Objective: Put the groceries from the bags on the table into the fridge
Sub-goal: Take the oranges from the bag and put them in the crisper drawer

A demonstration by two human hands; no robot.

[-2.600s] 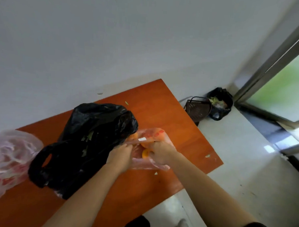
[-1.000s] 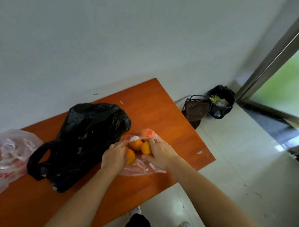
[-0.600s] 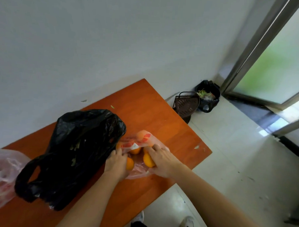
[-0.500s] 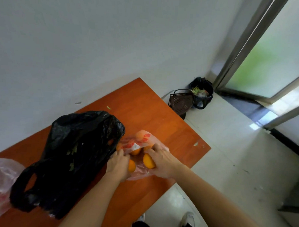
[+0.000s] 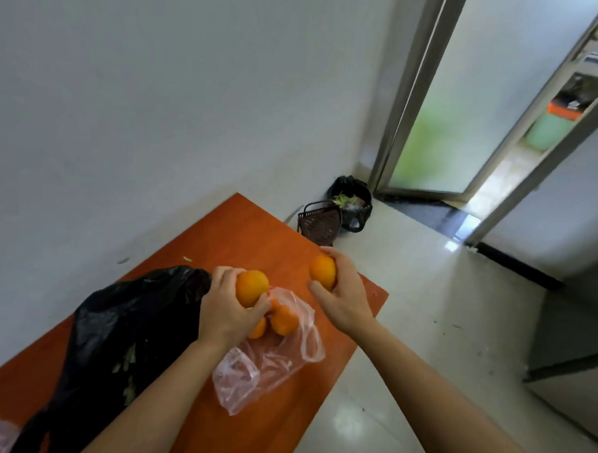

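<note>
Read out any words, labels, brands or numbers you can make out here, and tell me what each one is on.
No text is readable.
Clear plastic bag: a scrap of red print, too blurred to read.
Left orange in the left hand, right orange in the right hand: no sticker shows.
Black bag: no print shows.

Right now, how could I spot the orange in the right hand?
Find the reddish-brown table against the white wall. Above its right edge, the right hand grips one orange. It sits apart: the left hand holds the other orange just above the clear bag of oranges, beside the black bag.
</note>
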